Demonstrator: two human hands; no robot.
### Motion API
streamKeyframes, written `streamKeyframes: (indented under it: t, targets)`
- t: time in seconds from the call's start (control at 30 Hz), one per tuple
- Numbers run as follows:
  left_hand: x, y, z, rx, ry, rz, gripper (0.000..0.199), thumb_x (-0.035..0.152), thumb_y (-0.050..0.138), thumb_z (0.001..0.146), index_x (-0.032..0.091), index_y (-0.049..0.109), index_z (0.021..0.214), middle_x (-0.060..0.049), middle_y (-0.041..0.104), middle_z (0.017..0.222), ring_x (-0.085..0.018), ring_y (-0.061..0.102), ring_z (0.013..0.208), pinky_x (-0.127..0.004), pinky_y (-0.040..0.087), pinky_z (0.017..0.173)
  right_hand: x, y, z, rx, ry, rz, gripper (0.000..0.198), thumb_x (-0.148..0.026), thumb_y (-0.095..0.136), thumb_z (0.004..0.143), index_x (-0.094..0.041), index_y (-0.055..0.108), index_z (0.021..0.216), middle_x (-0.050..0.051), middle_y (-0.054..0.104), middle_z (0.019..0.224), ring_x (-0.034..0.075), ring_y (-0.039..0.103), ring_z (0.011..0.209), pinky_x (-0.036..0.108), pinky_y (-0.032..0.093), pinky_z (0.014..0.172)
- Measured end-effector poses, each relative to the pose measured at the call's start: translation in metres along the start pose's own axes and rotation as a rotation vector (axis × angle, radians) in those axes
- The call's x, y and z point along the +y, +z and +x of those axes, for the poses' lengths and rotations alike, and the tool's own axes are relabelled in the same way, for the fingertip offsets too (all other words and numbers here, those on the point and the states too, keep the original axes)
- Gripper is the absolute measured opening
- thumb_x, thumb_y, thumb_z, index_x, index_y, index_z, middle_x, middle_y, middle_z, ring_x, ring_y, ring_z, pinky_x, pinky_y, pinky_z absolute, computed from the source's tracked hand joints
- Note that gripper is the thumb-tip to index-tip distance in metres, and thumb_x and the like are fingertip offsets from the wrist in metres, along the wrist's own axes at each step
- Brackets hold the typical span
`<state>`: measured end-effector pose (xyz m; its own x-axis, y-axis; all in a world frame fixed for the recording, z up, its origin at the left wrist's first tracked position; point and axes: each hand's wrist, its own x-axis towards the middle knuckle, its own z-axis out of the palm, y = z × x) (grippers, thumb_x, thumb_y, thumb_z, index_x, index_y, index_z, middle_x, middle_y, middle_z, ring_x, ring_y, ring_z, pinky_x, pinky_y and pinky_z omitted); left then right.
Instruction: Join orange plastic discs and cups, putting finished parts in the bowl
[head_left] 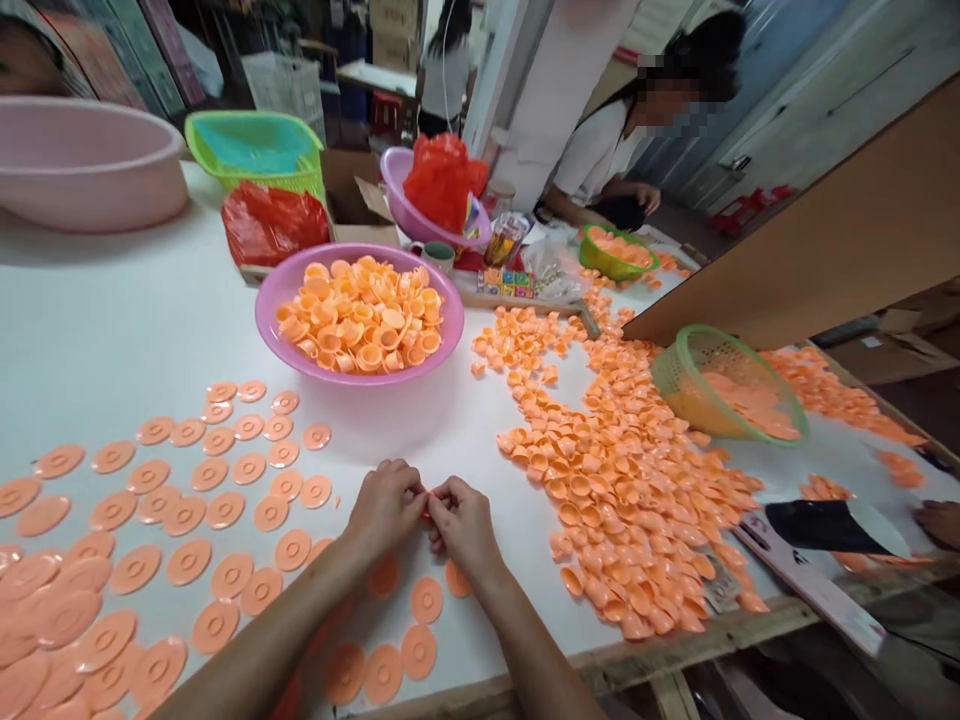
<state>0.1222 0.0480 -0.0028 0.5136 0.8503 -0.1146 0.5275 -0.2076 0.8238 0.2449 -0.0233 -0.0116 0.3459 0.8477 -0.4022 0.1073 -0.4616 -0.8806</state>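
Head view, left hand [386,505] and right hand [459,520] together, grip of both pinching small orange piece [427,494]; orange discs [427,600] near.

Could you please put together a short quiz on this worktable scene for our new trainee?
1. What fills the round pinkish-purple plastic basin: A) red plastic bags, B) small orange cup-shaped plastic pieces, or C) green mugs?
2. True or false: most of the flat round orange plastic discs lie on the person's left side.
3. Which colour completes this: the left hand and right hand come together over a small ____ piece?

Key:
1. B.
2. True; a few also lie beneath the forearms and hands.
3. Orange; its shape is mostly hidden.
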Motion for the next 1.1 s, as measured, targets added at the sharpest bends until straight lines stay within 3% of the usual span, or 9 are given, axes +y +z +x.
streamKeyframes:
  t: [0.13, 0.2, 0.33, 0.43, 0.77, 0.93, 1.03, 1.1]
  targets:
    - [0.006, -0.007, -0.02, 0.017, -0.025, -0.226, 0.025, 0.029, 0.058, 0.085, 0.021, 0.068, 0.106, -0.005, 0.074, 0.095, -0.019, 0.068, 0.084, -0.032, 0.055, 0.076, 0.002, 0.001, -0.02, 0.152, -0.395, -0.08, 0.016, -0.03, 0.051, 0.091, -0.019, 0.061, 0.088, 0.003, 0.066, 0.075, 0.014, 0.062, 0.057, 0.024, 0.051, 0.049]
    - [0.01, -0.012, -0.036, 0.003, -0.026, -0.419, 0.028, 0.036, 0.062, 0.085, 0.021, 0.068, 0.107, -0.006, 0.075, 0.101, -0.02, 0.07, 0.091, -0.033, 0.057, 0.082, -0.001, 0.001, -0.032, 0.271, -0.541, -0.124, 0.012, -0.027, 0.055, 0.091, -0.02, 0.063, 0.097, 0.005, 0.067, 0.085, 0.015, 0.064, 0.069, 0.025, 0.054, 0.061]
    - [0.015, -0.018, -0.058, 0.069, 0.037, -0.516, 0.026, 0.038, 0.064, 0.085, 0.023, 0.07, 0.105, -0.006, 0.074, 0.107, -0.023, 0.068, 0.102, -0.036, 0.056, 0.09, -0.012, 0.001, -0.048, 0.288, -0.618, -0.148, 0.022, -0.021, 0.055, 0.091, -0.022, 0.061, 0.112, 0.007, 0.065, 0.102, 0.016, 0.065, 0.08, 0.025, 0.055, 0.063]
    - [0.018, -0.015, -0.065, 0.08, 0.091, -0.472, 0.024, 0.038, 0.064, 0.086, 0.024, 0.069, 0.105, -0.005, 0.073, 0.106, -0.022, 0.067, 0.102, -0.036, 0.055, 0.092, -0.015, 0.003, -0.051, 0.251, -0.687, -0.146, 0.022, -0.014, 0.047, 0.092, -0.022, 0.062, 0.105, 0.005, 0.064, 0.096, 0.016, 0.064, 0.083, 0.027, 0.055, 0.067]
    - [0.034, -0.003, -0.075, 0.204, 0.275, -0.253, 0.012, 0.021, 0.052, 0.091, 0.025, 0.061, 0.098, -0.003, 0.067, 0.088, -0.018, 0.063, 0.081, -0.03, 0.051, 0.07, -0.005, 0.015, -0.056, 0.379, -0.737, -0.12, 0.021, -0.007, 0.042, 0.083, -0.022, 0.05, 0.096, 0.001, 0.051, 0.08, 0.014, 0.055, 0.062, 0.026, 0.045, 0.054]
    - [0.031, 0.007, -0.078, 0.217, 0.209, -0.244, 0.01, 0.025, 0.051, 0.092, 0.024, 0.06, 0.09, -0.003, 0.066, 0.081, -0.018, 0.063, 0.075, -0.031, 0.051, 0.066, 0.0, 0.02, -0.053, 0.345, -0.694, -0.039, 0.021, -0.008, 0.044, 0.082, -0.022, 0.051, 0.096, 0.001, 0.055, 0.08, 0.015, 0.059, 0.062, 0.025, 0.049, 0.053]
    - [0.033, 0.005, -0.064, 0.175, 0.181, -0.262, 0.011, 0.029, 0.053, 0.091, 0.025, 0.064, 0.09, -0.001, 0.069, 0.081, -0.018, 0.065, 0.075, -0.03, 0.053, 0.068, -0.007, 0.011, -0.046, 0.288, -0.65, -0.051, 0.017, -0.013, 0.047, 0.085, -0.022, 0.057, 0.096, 0.002, 0.06, 0.08, 0.014, 0.059, 0.062, 0.026, 0.05, 0.055]
    - [0.041, -0.013, -0.039, 0.231, 0.181, -0.223, 0.014, 0.033, 0.056, 0.09, 0.025, 0.067, 0.092, -0.001, 0.072, 0.084, -0.017, 0.067, 0.079, -0.03, 0.054, 0.073, -0.016, -0.004, -0.041, 0.248, -0.605, -0.076, 0.022, -0.018, 0.053, 0.087, -0.021, 0.06, 0.107, 0.002, 0.062, 0.079, 0.014, 0.057, 0.059, 0.026, 0.051, 0.056]
